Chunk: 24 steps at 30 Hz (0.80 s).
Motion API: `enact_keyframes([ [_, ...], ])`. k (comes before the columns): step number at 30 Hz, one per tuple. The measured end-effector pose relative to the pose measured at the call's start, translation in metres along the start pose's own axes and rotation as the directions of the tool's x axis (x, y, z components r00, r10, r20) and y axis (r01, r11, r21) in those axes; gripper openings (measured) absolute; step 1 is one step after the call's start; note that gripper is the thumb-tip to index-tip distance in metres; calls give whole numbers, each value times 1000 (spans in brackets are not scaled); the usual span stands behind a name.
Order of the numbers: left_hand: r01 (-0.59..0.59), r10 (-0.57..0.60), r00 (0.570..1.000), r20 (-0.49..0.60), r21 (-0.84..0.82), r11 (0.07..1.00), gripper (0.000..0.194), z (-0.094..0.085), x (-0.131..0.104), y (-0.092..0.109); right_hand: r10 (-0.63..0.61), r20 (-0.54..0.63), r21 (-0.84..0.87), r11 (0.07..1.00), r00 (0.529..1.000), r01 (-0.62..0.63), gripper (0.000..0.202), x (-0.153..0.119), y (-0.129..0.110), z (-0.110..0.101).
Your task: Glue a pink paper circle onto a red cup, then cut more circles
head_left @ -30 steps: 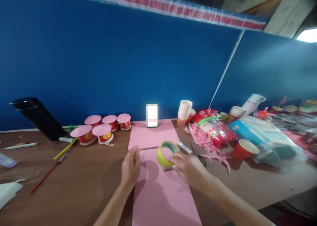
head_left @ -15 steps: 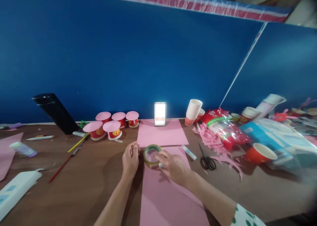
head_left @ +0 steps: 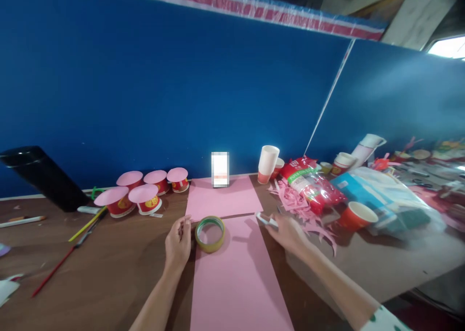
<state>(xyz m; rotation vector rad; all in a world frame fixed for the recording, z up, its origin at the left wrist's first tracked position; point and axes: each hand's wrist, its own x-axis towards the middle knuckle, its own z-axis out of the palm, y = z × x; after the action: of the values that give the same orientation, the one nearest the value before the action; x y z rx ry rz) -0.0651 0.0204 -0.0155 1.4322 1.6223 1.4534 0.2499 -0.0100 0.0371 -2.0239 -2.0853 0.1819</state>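
Observation:
My left hand (head_left: 178,241) rests on the brown table just left of the tape roll, its fingers curled together; whether anything is inside is hidden. A roll of yellowish tape (head_left: 210,246) lies across the left edge of a long pink sheet (head_left: 240,278). My right hand (head_left: 288,232) is at the right edge of that sheet, with fingers closed on a small white glue stick (head_left: 267,220). Behind, a second pink sheet (head_left: 232,200) lies under a bright upright screen (head_left: 220,170).
Several red cups with pink discs (head_left: 143,193) stand at the left, near a black bottle (head_left: 47,178). On the right are stacked white cups (head_left: 268,161), pink paper strips (head_left: 290,198), a red packet (head_left: 312,183), an orange cup (head_left: 358,217) and a clear bag (head_left: 392,205).
My right hand has left the tape roll and moved right, where it has taken hold of the white stick. The tape lies alone beside my left hand. The view has turned right.

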Motion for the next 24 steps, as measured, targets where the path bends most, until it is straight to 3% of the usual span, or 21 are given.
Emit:
enact_keyframes([
  [4, -29, 28, 999, 18, 44, 999, 41, -1, 0, 1, 223, -50, -87, 970, 973, -227, 29, 36, 15, -19],
  [9, -60, 57, 997, 45, 70, 996, 39, -1, -2, 6, 214, -123, -74, 972, 969, -224, 40, 61, 16, -28],
  [12, -61, 60, 997, 47, 29, 998, 38, 0, -3, 8, 71, -118, -39, 996, 991, -76, 30, 46, -6, -18],
  [14, -60, 60, 997, 42, 5, 998, 36, 0, -3, 8, -137, -45, 36, 990, 990, 138, 27, 26, -25, -7],
  [17, -61, 61, 998, -9, 2, 998, 30, -3, -5, 13, -376, -19, 105, 920, 926, 376, 30, -5, -54, 11],
  [19, -114, 115, 986, -121, 14, 993, 23, -6, -13, 24, -440, -35, 148, 886, 897, 440, 31, -21, -68, 20],
  [21, -313, 316, 937, -150, 44, 949, 13, -6, -27, 41, -421, -56, 177, 888, 905, 424, 26, -27, -76, 27],
  [23, -538, 537, 843, 28, -2, 843, 14, -3, -44, 62, -361, -99, 196, 906, 927, 374, 27, -24, -80, 31],
  [24, -632, 629, 760, 160, -41, 774, 15, 1, -53, 72, -337, -129, 209, 910, 933, 358, 29, -20, -81, 32],
])
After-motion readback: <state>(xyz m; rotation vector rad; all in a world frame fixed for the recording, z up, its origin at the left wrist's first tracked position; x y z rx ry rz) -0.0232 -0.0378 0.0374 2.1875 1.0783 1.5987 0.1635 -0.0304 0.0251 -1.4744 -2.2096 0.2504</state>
